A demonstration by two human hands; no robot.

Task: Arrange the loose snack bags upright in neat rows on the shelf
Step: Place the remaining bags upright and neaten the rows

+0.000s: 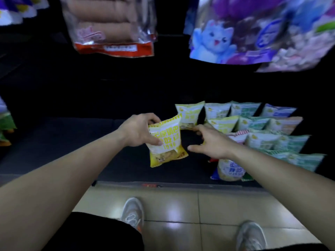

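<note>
A dark shelf (63, 142) spans the middle of the view, its front edge running just above a pale tiled floor (181, 205). The left half of the shelf is bare; the right half carries rows of snack bags (253, 122), pale green, teal and yellowish, standing side by side and one row behind another, the back row near the dark rear of the shelf. Toward the front right the rows turn untidy, and a blue and white bag (230, 169) lies close to the shelf edge, partly under the right forearm.

Above, large packets hang into view: a clear packet with a red bottom strip (112, 29) at upper centre and a purple packet with a blue cartoon cat (253, 33) at upper right.

Two bare forearms reach in from the bottom corners. The left hand (137, 131) holds a yellow snack bag (166, 142) by its left side, thumb across the front and fingers curled behind the top corner; this grip is closed on the bag, which is tilted and held above the shelf just left of the rows. The right hand (212, 142) hovers just right of that bag, its grip wide, fingers spread and holding nothing, the fingertips near the nearest standing bag.

Two grey shoes (133, 212) stand on the tiles below.
</note>
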